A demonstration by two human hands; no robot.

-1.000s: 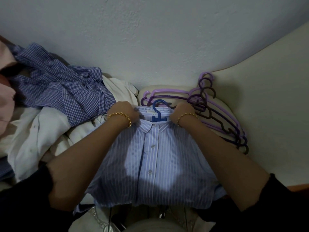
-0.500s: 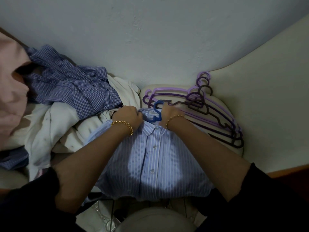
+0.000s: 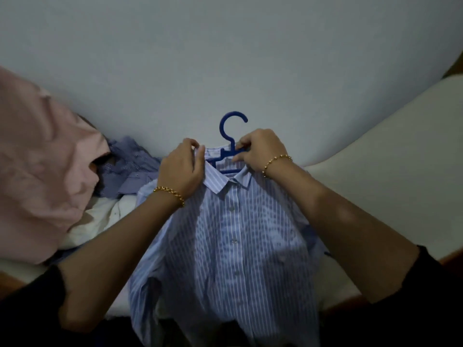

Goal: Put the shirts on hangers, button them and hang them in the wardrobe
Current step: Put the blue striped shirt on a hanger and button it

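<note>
Head view: striped shirt [image 3: 233, 246] is hanging on the blue hanger [image 3: 231, 136], draping below its hook. Left hand [image 3: 181, 169] is pinching the collar just left of the hook. Right hand [image 3: 263, 151] is gripping the hanger just right of the hook, fingers curled. Checked shirt [image 3: 127, 169] and pink garment [image 3: 42, 171] are lying well left of the hanger.

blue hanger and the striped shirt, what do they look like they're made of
The blue hanger looks like moulded plastic: smooth, evenly coloured, with a thick one-piece hook. The striped shirt is thin woven cloth, perhaps cotton or a blend, matte; it drapes in soft folds and the collar keeps a crisp edge.
</note>
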